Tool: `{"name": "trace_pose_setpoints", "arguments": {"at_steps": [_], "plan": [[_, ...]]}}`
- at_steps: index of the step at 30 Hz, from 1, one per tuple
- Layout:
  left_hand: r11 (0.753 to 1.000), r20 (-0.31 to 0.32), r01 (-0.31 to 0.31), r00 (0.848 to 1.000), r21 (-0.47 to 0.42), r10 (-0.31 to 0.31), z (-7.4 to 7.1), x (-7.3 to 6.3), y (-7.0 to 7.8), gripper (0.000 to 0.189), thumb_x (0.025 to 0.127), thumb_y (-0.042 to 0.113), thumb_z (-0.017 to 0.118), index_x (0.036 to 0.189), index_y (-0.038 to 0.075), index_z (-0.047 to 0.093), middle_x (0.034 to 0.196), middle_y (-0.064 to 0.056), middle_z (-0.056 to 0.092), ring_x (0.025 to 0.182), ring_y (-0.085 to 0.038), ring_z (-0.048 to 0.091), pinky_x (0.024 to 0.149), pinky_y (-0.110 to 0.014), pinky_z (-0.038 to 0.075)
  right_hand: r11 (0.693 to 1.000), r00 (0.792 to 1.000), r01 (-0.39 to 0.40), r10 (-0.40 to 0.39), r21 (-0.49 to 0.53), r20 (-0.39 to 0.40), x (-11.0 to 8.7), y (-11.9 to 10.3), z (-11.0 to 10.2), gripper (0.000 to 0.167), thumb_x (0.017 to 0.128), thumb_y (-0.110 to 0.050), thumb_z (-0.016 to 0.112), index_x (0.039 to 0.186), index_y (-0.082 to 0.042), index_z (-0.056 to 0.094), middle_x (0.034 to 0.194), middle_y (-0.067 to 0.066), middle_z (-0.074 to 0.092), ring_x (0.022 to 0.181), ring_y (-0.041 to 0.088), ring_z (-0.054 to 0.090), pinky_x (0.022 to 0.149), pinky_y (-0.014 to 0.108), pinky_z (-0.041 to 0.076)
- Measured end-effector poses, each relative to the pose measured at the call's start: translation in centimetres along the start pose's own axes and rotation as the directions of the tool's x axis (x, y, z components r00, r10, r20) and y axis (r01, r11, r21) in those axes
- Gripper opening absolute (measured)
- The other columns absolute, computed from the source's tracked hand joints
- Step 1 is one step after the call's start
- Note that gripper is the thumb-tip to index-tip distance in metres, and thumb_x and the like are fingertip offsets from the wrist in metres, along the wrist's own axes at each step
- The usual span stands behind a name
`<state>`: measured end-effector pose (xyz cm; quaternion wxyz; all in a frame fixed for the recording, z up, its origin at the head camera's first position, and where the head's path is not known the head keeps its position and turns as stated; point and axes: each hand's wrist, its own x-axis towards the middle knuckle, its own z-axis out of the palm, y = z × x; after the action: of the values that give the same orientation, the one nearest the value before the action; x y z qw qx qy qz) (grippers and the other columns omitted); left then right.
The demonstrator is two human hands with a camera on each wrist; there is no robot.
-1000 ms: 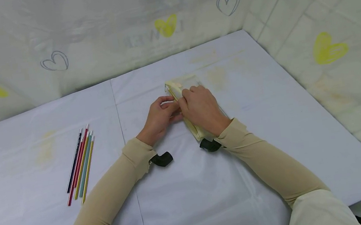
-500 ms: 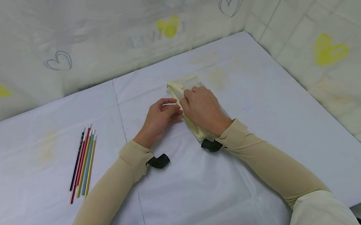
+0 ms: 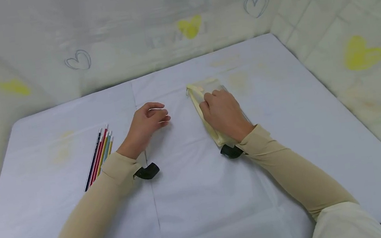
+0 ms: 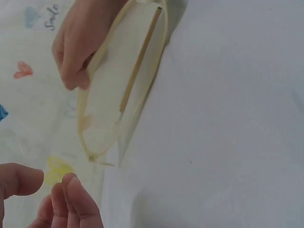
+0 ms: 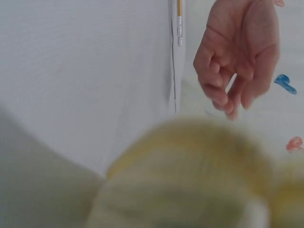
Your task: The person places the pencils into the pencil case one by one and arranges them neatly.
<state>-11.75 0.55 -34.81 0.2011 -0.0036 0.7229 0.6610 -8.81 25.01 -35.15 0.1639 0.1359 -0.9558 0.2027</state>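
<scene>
My right hand grips one side of the mouth of a pale yellow, see-through pencil pouch on the table. The left wrist view shows the pouch's mouth spread apart, with a yellow pencil lying inside. Between pouch and pencils, my left hand hovers with loosely bent fingers, holding nothing; its thumb and fingertips are apart. Further left lies a bundle of pencils, dark, red, yellow and teal, partly covered by my left sleeve. Up close in the right wrist view, the pouch is a blur.
A white cloth with a seam line covers the table. Whitish sheeting with drawn hearts hangs behind the back edge and along the right side. Dark wrist mounts stick out below both cuffs.
My left hand has let go of the pouch's edge and moved left towards the pencils. My right hand stays on the pouch. The head view has swung slightly left.
</scene>
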Motion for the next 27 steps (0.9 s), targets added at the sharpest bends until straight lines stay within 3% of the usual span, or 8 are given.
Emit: {"name": "trace_pose_setpoints", "arguments": {"at_steps": [10, 20, 27], "plan": [[0.996, -0.035, 0.025, 0.999, 0.089, -0.022, -4.5, -2.4, 0.1, 0.045, 0.102, 0.027, 0.065, 0.139, 0.006, 0.051, 0.118, -0.004, 0.065, 0.121, -0.026, 0.065, 0.104, -0.027, 0.059, 1.000, 1.000, 0.015, -0.014, 0.012, -0.018, -0.1, 0.6, 0.0, 0.044, 0.099, -0.005, 0.041, 0.059, -0.015, 0.027, 0.059, 0.000, 0.020, 0.059, 0.017, 0.017, 0.055, 0.028, 0.018], [1.000, -0.056, 0.024, 0.998, 0.017, -0.023, -7.6, -3.9, -0.3, 0.033, 0.099, 0.027, 0.071, 0.122, 0.008, 0.059, 0.110, 0.000, 0.064, 0.113, -0.022, 0.066, 0.098, -0.021, 0.060, 1.000, 1.000, -0.011, 0.011, 0.007, -0.006, -0.1, 1.2, -0.2, 0.044, 0.100, -0.006, 0.041, 0.059, -0.015, 0.028, 0.060, 0.001, 0.021, 0.060, 0.018, 0.018, 0.056, 0.029, 0.018], [0.998, -0.083, 0.048, 0.996, 0.032, -0.045, -9.1, -4.4, -1.0, 0.054, 0.098, 0.033, 0.073, 0.137, 0.001, 0.053, 0.123, -0.004, 0.061, 0.113, -0.021, 0.064, 0.095, -0.017, 0.059, 1.000, 1.000, 0.001, -0.001, 0.002, -0.013, -0.3, 1.6, -0.3, 0.044, 0.101, -0.006, 0.039, 0.060, -0.015, 0.028, 0.059, 0.001, 0.021, 0.059, 0.018, 0.019, 0.058, 0.029, 0.018]]}}
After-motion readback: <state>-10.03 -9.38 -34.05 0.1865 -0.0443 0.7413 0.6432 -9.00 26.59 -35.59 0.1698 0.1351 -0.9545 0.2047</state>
